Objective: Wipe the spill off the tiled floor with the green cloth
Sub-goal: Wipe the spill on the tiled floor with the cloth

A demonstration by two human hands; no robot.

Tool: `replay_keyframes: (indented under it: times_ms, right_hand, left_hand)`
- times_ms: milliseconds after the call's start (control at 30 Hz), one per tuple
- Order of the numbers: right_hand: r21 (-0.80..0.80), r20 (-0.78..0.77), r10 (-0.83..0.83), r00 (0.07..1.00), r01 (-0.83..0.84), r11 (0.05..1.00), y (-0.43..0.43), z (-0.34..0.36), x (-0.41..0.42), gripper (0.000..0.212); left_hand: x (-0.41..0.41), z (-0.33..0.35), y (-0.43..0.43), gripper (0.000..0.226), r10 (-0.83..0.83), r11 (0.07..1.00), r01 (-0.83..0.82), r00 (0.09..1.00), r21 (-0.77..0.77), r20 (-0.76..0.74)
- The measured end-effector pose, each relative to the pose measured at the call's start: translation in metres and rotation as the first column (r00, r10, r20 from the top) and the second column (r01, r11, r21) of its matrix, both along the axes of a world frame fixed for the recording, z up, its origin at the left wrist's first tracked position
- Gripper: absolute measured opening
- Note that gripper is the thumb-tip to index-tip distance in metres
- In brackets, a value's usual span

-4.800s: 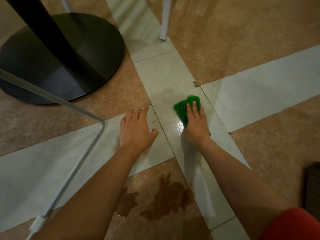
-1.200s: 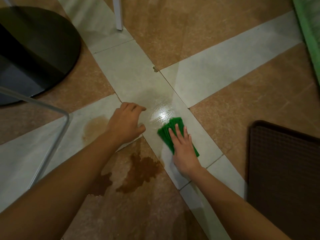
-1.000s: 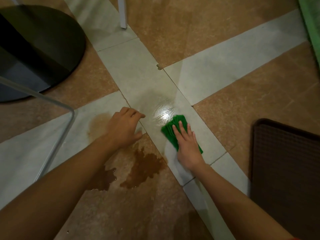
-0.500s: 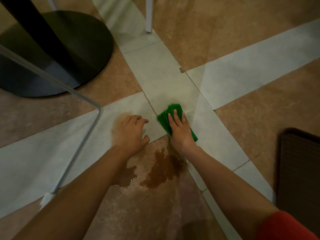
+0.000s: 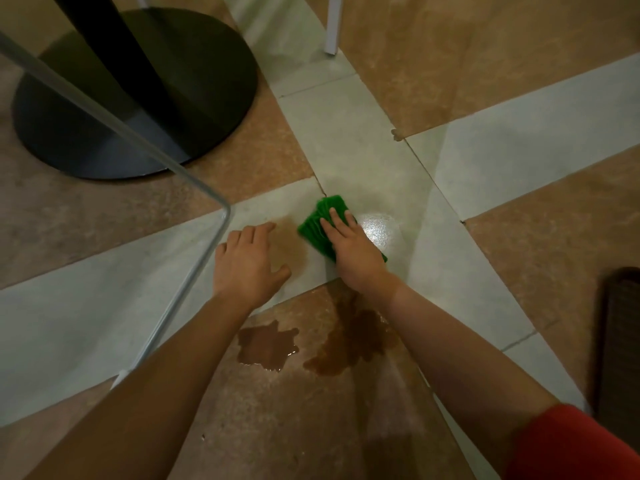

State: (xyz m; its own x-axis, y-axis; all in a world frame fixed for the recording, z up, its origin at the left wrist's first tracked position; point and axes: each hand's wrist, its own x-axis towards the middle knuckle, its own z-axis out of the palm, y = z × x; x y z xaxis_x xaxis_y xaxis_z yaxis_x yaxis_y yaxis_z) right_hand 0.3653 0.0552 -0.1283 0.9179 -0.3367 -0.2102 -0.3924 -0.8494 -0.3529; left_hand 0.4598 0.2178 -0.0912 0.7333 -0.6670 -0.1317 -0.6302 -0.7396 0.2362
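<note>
- Green cloth (image 5: 320, 225) lies centre frame on the tiled floor (image 5: 519, 150), long axis diagonal, far end pointing up-left; right hand (image 5: 353, 252) presses it flat, grip released.
- Since the earlier frame it slid left toward the left hand (image 5: 247, 263), which lies flat, grasping nothing.
- Brown spill (image 5: 349, 337) lies below; table base (image 5: 138, 98) upper left.

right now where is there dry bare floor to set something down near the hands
Free: the pale tile strip between the wet shine beside the green cloth and the dark mat. Crowded: brown puddles below the left hand and right hand, metal chair frame and black table base left.
</note>
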Motion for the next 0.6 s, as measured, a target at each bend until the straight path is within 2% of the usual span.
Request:
replay_keyframes:
  times_ms: [233, 333, 467, 600]
  right_hand:
    - [0.015, 0.006, 0.221, 0.975, -0.221, 0.975, 0.005, -0.002, -0.008, 0.061]
    - [0.002, -0.012, 0.157, 0.988, -0.157, 0.988, -0.001, 0.0, 0.0, 0.061]
    - [-0.04, -0.117, 0.073, 0.99, -0.078, 0.996, 0.004, 0.004, 0.023, 0.065]
    - [-0.053, -0.153, 0.189, 0.97, -0.199, 0.978, 0.008, 0.005, 0.024, 0.068]
  left_hand:
    - [-0.001, -0.005, -0.005, 0.069, 0.011, 0.999, -0.012, 1.0, -0.039, -0.008]
    - [-0.003, -0.007, -0.004, 0.068, -0.002, 0.999, 0.002, 1.0, -0.053, 0.0]
    - [-0.001, -0.009, -0.005, 0.067, -0.002, 0.998, 0.002, 1.0, -0.064, 0.01]
    - [0.001, -0.011, -0.004, 0.069, 0.04, 0.996, -0.04, 0.999, -0.084, 0.003]
